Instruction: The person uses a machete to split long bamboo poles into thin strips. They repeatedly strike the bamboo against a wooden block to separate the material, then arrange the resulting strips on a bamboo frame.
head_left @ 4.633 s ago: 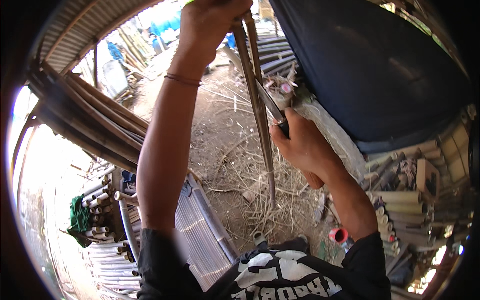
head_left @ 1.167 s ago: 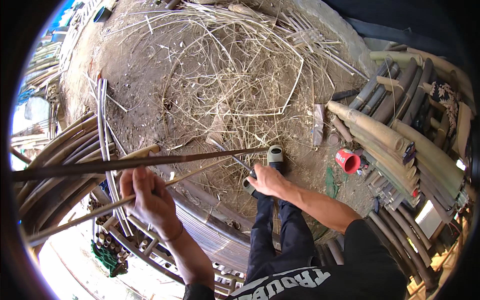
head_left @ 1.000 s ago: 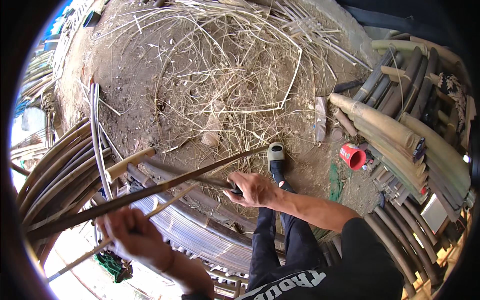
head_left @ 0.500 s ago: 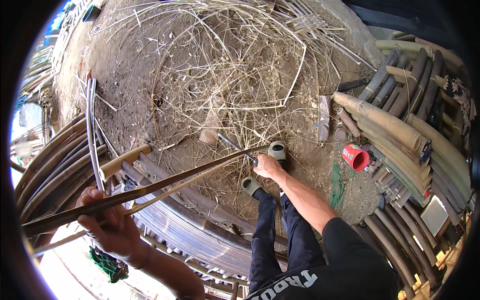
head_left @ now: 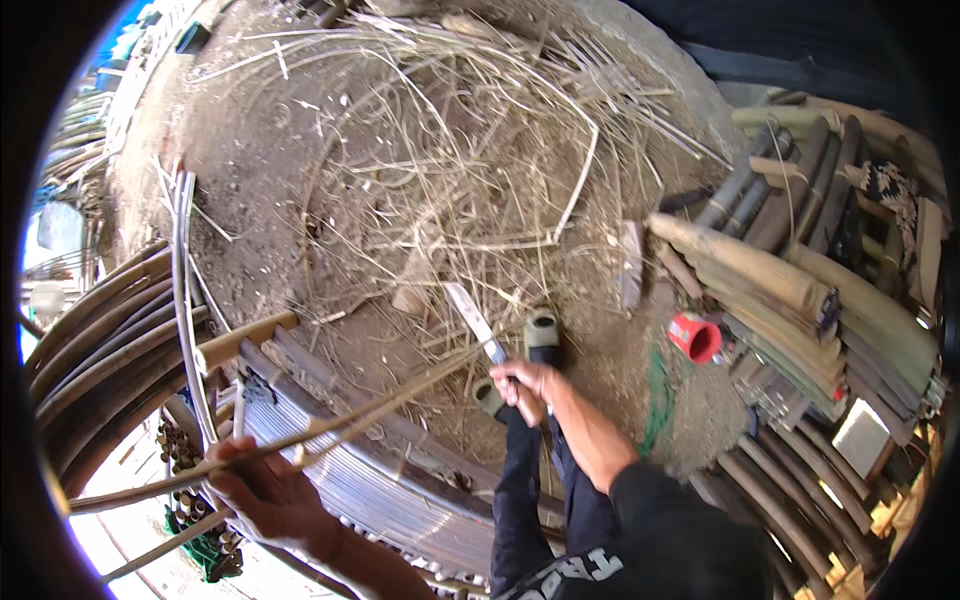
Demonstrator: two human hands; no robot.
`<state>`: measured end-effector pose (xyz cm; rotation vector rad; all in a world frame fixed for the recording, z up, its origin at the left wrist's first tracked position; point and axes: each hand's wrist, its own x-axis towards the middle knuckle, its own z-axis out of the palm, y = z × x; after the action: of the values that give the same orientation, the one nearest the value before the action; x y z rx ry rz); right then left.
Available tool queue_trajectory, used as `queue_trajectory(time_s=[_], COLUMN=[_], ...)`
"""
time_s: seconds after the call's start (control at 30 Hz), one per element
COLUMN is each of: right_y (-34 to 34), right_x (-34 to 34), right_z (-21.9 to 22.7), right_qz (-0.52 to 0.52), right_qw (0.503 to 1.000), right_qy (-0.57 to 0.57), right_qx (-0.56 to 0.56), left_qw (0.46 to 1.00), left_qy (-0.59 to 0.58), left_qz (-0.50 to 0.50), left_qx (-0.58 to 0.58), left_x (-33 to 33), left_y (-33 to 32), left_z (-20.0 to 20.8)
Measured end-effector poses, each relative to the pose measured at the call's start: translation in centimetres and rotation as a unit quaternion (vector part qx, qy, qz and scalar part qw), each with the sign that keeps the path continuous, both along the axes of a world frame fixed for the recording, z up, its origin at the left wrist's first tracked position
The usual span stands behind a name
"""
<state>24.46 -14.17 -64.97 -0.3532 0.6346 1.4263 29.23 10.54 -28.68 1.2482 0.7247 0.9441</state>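
My left hand [head_left: 268, 492], at the lower left, is closed around long, thin bamboo strips [head_left: 400, 396]. Two strips run side by side from beyond that hand up toward the middle, meeting near the knife. In my right hand [head_left: 524, 384] is a knife [head_left: 468, 312] with a straight, wide blade and a wooden handle, gripped in front of my legs. Its blade points up and left, the flat side showing. The strips' far ends reach the blade near the handle; whether they touch it I cannot tell.
Thin bamboo shavings [head_left: 455, 200] litter the dirt floor ahead. Bamboo poles are stacked at the right [head_left: 750, 262] and left [head_left: 110, 350]. A red bucket [head_left: 694, 338] lies tipped by the right stack. A slatted bamboo bench [head_left: 380, 490] sits beside my legs, with my shoes [head_left: 541, 335] ahead.
My right hand has drawn back toward me, and the blade has turned to show its flat side. My left hand and the strips have shifted lower and right; the strips now look slimmer.
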Motion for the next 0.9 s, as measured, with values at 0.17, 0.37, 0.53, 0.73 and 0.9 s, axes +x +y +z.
queue_trajectory(time_s=[0.17, 0.37, 0.53, 0.73, 0.9], right_y=[0.8, -7.6, -14.3, -5.9, 9.6], right_x=[2.2, 1.3, -1.5, 5.6, 7.4], right_z=[3.1, 10.1, 16.0, 44.5, 63.2], right_qz=[0.278, 0.434, 0.150, -0.145, -0.134], right_qw=[0.806, 0.568, 0.867, 0.730, 0.702], right_qy=[-0.410, -0.572, -0.119, -0.559, -0.699], right_qx=[-0.323, -0.402, -0.460, -0.367, 0.031], left_qw=[0.999, 0.998, 0.801, 0.842, 0.906], left_qy=[0.029, -0.059, 0.222, 0.115, 0.300], left_qz=[-0.026, -0.013, 0.046, -0.101, -0.095], left_qx=[0.000, 0.036, 0.555, 0.518, 0.283], left_x=[1.0, -4.2, -12.5, -9.7, -9.2], left_y=[-1.0, 7.4, 15.7, 12.7, 3.1], left_z=[1.5, 17.8, 34.7, 42.2, 44.1])
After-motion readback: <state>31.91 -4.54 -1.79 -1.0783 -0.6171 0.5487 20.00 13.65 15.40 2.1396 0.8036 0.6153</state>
